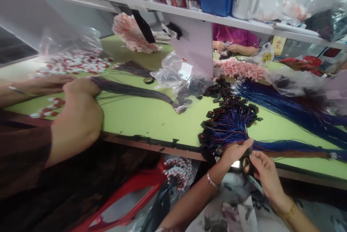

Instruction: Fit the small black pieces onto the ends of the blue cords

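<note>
At the table's front edge, my left hand (235, 153), with a silver bracelet at the wrist, is closed round a bundle of blue, purple and brown wires (287, 149), its thumb on top. Black connectors (207, 136) fan out from the bundle's end to the left of the hand. My right hand (267, 170), a gold-coloured band at its wrist, pinches a small roll of black tape (246, 166) just below the wires. Some fingers of both hands are hidden behind the wires and tape.
At left, a co-worker's hands (82, 91) are at a dark wire bundle (135, 91). White-and-red connectors (76, 62), a plastic bag (176, 71) and blue wires (287, 111) lie on the green table (151, 125). A shelf (173, 8) hangs above; another person sits opposite.
</note>
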A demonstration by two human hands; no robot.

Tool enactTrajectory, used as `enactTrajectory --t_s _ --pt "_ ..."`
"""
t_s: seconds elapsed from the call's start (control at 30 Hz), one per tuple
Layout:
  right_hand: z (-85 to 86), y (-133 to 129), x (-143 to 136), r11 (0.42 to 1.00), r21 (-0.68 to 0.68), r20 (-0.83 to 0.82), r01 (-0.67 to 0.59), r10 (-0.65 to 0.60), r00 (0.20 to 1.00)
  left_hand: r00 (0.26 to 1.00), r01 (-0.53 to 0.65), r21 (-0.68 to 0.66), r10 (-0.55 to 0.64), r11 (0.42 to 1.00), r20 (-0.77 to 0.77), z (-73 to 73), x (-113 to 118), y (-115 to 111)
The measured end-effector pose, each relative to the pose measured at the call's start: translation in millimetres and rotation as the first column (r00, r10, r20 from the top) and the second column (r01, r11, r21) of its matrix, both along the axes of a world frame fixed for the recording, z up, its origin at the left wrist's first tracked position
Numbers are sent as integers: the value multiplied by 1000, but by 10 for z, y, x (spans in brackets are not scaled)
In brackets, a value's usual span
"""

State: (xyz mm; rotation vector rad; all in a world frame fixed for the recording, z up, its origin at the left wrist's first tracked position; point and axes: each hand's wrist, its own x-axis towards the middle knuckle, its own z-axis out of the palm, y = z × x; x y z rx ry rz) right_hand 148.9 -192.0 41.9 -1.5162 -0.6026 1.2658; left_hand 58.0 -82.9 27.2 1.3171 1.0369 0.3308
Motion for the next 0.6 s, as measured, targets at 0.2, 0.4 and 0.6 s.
enactTrajectory --t_s 0.2,0.4,0.6 --pt "-56 -6 -34 994 88 157 -64 50 986 987 154 95 -150 984 -50 -91 -15 -87" --pt "351 -352 20 860 112 482 -498 392 784 999 -4 164 11 986 -38 -221 92 -48" --pt "423 465 910 975 9 955 -221 57 289 998 -53 104 49 993 40 -179 79 8"
